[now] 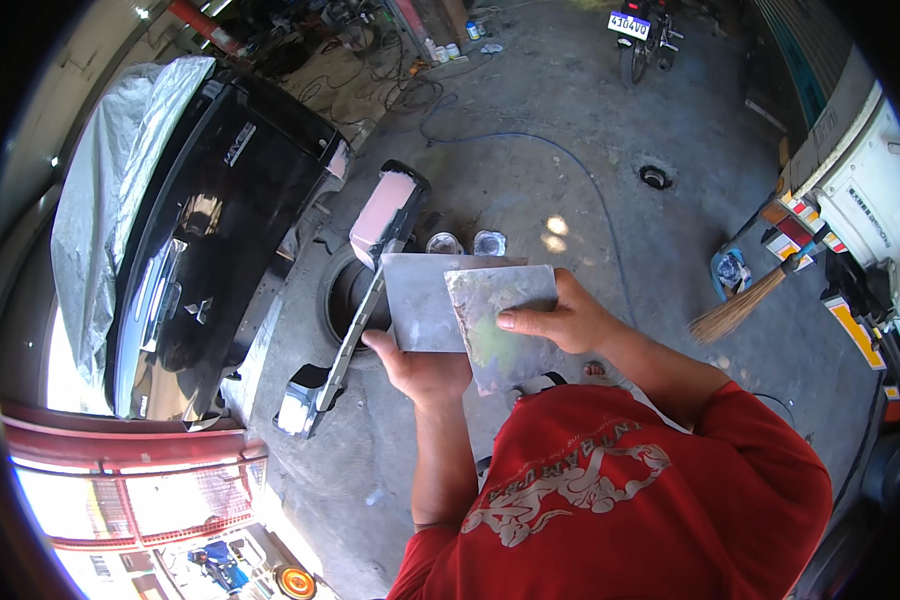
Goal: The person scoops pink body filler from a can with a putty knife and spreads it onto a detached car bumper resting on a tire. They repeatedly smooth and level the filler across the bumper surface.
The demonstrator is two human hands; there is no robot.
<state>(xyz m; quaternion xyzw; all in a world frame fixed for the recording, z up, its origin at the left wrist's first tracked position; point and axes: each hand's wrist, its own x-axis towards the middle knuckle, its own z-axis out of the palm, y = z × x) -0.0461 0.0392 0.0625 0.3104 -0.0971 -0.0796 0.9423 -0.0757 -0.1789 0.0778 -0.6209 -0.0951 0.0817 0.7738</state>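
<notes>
My left hand (422, 372) supports a flat, smooth grey plate (422, 300) from below, its thumb at the plate's near left edge. A second flat plate (500, 360), whitish with pale green and yellowish smears, is in my right hand (570, 318), with the thumb lying across its top face. This smeared plate overlaps the right part of the grey one; whether they touch, I cannot tell. Just beyond the plates, two open cans (490, 243) stand on the floor. A black car bumper (383, 207) with a pink patch rests across a tyre (342, 285) to the left.
A black vehicle (225, 190), partly under a grey cover (120, 190), stands at the left. A blue hose (570, 155) crosses the concrete floor. To the right are a broom (740, 305) and a white vehicle part (870, 190). A motorcycle (638, 45) is parked far off.
</notes>
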